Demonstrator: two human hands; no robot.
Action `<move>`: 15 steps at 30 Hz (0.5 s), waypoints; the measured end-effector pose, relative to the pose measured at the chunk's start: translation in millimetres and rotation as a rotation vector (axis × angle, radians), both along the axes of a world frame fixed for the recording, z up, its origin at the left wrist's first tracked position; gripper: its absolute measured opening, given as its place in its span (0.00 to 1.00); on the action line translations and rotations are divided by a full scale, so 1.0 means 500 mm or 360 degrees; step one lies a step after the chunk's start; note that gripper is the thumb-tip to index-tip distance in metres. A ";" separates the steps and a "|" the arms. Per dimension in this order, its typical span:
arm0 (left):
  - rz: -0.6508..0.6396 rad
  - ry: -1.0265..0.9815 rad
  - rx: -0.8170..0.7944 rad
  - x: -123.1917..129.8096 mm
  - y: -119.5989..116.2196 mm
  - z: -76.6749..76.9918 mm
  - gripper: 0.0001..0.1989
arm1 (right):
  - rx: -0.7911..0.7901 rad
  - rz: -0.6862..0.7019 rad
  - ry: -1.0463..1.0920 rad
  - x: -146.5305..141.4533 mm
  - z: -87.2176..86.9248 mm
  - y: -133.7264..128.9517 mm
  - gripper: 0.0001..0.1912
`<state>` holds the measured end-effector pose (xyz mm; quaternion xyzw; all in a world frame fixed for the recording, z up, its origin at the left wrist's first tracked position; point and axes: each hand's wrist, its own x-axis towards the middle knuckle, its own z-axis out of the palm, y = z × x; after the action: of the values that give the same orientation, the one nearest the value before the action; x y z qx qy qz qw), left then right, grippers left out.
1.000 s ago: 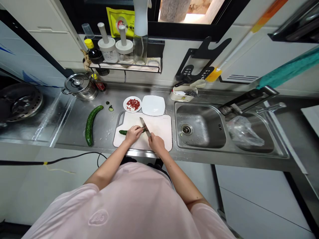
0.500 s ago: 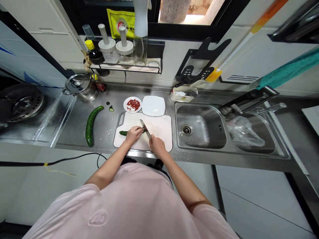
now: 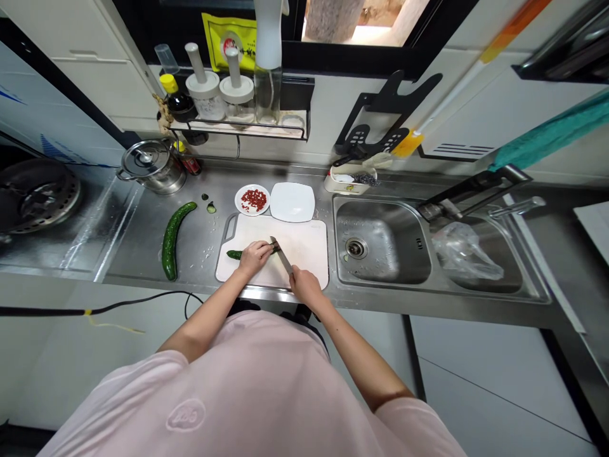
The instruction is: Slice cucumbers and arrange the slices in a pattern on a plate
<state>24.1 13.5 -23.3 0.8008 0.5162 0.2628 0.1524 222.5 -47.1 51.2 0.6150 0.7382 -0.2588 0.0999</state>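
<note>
- Drawn back slightly toward the body since the earlier frame: the knife (image 3: 284, 259) and the right hand (image 3: 307, 285); the left hand (image 3: 255, 256) has hardly shifted.
- The right hand is closed around the knife handle, its blade slanting away to the left, against or just beside the cucumber's right end.
- The left hand's fingers are bunched over the cucumber (image 3: 233, 254), which lies on the white cutting board (image 3: 307, 244), green ends showing either side of the hand.
- That cucumber should be light, firm and crisp, with a wet cut face likely to slip; best held from above, mid-length, fingertips tucked back from the blade.
- A whole, curved cucumber (image 3: 171, 244) lies apart on the steel counter (image 3: 136, 247); probably heavier, and best lifted by its middle.
- On the shelf, a yellow packet (image 3: 216, 38) bears a red round mark and dark characters, too small to read.
- A small bottle (image 3: 193, 165) has a red label, unreadable; the pink shirt's oval emblem (image 3: 185, 416) has lettering I cannot make out.
</note>
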 end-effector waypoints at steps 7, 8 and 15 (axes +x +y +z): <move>-0.0012 0.0004 0.0079 0.001 0.006 -0.004 0.11 | 0.0012 0.0026 -0.0007 -0.007 0.001 0.009 0.10; -0.0016 0.0005 0.0081 0.000 0.006 -0.004 0.11 | 0.0015 0.0027 -0.0009 -0.008 0.002 0.011 0.10; -0.0016 0.0022 0.0073 -0.001 0.007 -0.003 0.11 | -0.0047 0.0031 -0.0009 -0.018 0.002 0.026 0.11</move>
<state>23.6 17.0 -24.7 0.8084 0.5072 0.2682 0.1318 213.6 -33.9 52.1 0.6069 0.7400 -0.2669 0.1134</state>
